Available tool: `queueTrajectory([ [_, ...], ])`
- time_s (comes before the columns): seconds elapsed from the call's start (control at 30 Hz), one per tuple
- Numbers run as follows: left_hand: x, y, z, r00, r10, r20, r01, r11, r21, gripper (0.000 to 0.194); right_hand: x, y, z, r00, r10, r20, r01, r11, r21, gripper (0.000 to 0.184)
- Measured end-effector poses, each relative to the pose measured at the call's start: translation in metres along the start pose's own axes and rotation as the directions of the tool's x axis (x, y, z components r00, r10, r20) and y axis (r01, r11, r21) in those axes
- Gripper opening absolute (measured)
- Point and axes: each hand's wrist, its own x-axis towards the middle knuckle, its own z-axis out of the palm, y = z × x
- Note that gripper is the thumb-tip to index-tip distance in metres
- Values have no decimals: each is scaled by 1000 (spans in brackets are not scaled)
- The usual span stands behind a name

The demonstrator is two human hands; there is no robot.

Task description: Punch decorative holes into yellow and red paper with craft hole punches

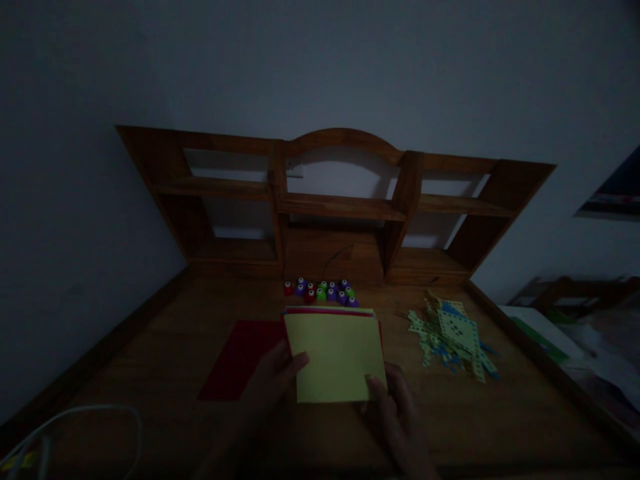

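Observation:
A stack of coloured paper sheets [337, 357] with a pale yellow one facing me is held up over the desk. Pink and red edges show behind the yellow sheet. My left hand [274, 377] grips the left side, its thumb on the front. At the lower right corner my right hand [396, 407] pinches the stack, thumb also in front. A dark red sheet [240, 360] lies flat on the desk, partly behind my left hand. Beyond the stack sit several small red, green and purple toys with big eyes [321, 292].
Yellow and blue perforated plastic pieces [457, 333] are piled on the right of the wooden desk [160, 353]. A wooden shelf unit [345, 207] stands at the back. A white cable [100, 408] curves at the lower left. Raised edges border the desk. The light is dim.

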Motion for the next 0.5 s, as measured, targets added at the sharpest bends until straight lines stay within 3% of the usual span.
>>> queueTrajectory([
  [0.1,-7,8,1,987,39,-157,-11,984,176,31,3,15,1,996,-85,24,88,979,-184,27],
  [0.2,-13,7,-2,970,113,-216,-38,945,323,25,7,29,0,985,-159,63,171,929,-327,26],
  [0.5,-17,-32,-2,956,67,-287,44,931,363,35,4,34,0,991,-103,89,125,950,-285,32],
])
